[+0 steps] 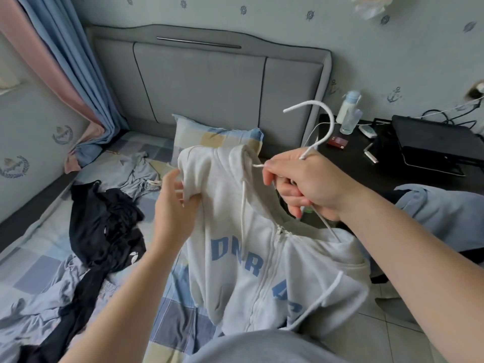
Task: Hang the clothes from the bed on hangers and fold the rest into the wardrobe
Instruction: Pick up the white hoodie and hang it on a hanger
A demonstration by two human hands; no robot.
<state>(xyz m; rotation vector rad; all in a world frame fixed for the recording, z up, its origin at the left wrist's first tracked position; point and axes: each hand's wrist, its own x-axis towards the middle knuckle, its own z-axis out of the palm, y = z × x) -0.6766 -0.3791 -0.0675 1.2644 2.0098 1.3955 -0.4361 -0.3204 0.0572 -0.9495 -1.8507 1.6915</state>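
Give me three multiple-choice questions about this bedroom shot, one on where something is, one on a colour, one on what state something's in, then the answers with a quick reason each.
1. Where is the black clothing?
A. On the bed, left of the hoodie
B. On the nightstand
C. On the hanger

2. What colour are the letters on the hoodie?
A. Red
B. Blue
C. Green

3. What is the state of the hoodie's zip?
A. Fully open
B. Closed up the front
C. Torn off

Answers:
1 A: the black clothing lies crumpled on the bed, left of the hoodie.
2 B: the letters are blue on light grey.
3 B: the zip runs closed up the front, while the right hand holds the white hanger and the left hand grips the shoulder.
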